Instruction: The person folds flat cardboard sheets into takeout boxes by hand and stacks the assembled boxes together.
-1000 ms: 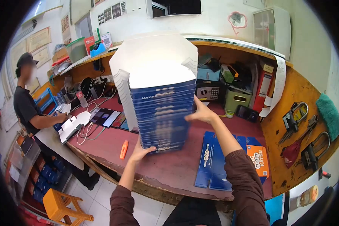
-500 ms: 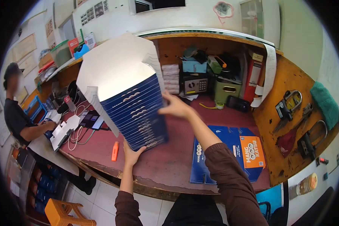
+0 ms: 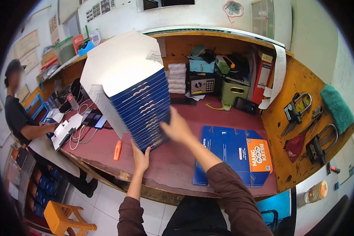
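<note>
A tall stack of blue and white folded carton sheets (image 3: 139,102) leans to the left above the red desktop (image 3: 165,173). My left hand (image 3: 141,157) grips its lower front edge, the thumb lying on the blue side. My right hand (image 3: 177,126), slightly blurred, presses against the right side of the stack, its fingers partly hidden. Flat on the desk at the right lies a blue carton sheet (image 3: 224,153) with an orange panel. An orange marker (image 3: 117,150) rests to the left of my left hand.
A co-worker (image 3: 17,114) stands at the far left beside phones and cables. Behind the desktop are a small safe (image 3: 201,85), a green box (image 3: 234,92) and a red binder (image 3: 262,78). Padlocks (image 3: 297,112) hang on the right wooden panel. An orange stool (image 3: 65,218) stands below.
The stack has gone from nearly upright to leaning left, and both hands have shifted left with it. The flat blue sheet shows more fully beside my right arm.
</note>
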`<state>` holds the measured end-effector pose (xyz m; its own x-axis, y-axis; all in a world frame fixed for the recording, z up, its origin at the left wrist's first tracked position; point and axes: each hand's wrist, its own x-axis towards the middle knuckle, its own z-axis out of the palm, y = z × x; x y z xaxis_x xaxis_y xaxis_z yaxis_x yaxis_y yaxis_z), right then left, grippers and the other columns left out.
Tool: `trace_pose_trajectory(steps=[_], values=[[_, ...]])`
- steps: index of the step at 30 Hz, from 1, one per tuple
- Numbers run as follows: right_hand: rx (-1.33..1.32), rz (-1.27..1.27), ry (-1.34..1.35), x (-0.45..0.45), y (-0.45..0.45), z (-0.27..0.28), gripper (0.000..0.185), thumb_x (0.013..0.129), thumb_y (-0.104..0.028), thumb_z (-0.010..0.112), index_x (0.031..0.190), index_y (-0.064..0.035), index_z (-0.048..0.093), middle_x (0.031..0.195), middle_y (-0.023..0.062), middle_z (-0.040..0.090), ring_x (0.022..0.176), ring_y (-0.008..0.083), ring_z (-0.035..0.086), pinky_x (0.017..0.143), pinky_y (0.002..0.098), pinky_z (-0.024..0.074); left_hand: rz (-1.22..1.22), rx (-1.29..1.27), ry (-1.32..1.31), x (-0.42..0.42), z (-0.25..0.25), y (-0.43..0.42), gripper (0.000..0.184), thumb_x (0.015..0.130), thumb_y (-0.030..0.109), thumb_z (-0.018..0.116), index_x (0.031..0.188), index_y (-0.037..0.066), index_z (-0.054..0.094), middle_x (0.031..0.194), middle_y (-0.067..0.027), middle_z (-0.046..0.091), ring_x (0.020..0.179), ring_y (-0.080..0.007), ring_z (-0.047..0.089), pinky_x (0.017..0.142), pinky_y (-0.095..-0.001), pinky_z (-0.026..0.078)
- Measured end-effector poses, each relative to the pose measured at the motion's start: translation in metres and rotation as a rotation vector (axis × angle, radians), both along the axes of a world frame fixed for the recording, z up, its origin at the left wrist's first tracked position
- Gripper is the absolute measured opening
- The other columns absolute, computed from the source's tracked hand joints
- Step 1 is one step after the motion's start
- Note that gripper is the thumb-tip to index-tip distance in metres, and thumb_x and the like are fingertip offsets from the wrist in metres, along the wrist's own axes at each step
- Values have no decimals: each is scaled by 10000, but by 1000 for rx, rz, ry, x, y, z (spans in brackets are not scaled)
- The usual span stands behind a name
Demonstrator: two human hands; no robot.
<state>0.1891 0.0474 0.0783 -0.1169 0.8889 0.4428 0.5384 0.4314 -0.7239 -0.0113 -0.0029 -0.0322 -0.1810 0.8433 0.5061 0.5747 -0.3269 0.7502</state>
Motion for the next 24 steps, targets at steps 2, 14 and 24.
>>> trace_pose_trajectory(steps=[2, 14, 24], values=[[5, -42, 54, 3, -4, 3, 725, 732, -193, 624, 1324, 33, 271, 1225, 278, 468, 1129, 388, 478, 962, 391, 374, 42, 14, 27, 9, 4, -3, 857, 806, 221, 619, 1378, -73, 53, 1429, -264, 155, 1330, -363, 184, 1087, -376, 165], [-158, 220, 85, 38, -16, -23, 926, 673, -294, 719, 1368, 26, 199, 1364, 244, 331, 1283, 342, 316, 1046, 393, 278, 105, 15, -20, 18, 6, -7, 878, 767, 187, 639, 1365, -93, 61, 1400, -301, 188, 1304, -399, 216, 1077, -401, 190], [-84, 329, 313, 14, 28, -42, 1243, 581, -365, 830, 1356, 117, -13, 1392, 271, 248, 1288, 322, 295, 1055, 357, 258, 19, -96, 20, 69, 20, -19, 835, 819, 287, 592, 1337, -123, 83, 1386, -344, 111, 1310, -443, 153, 1068, -422, 211]])
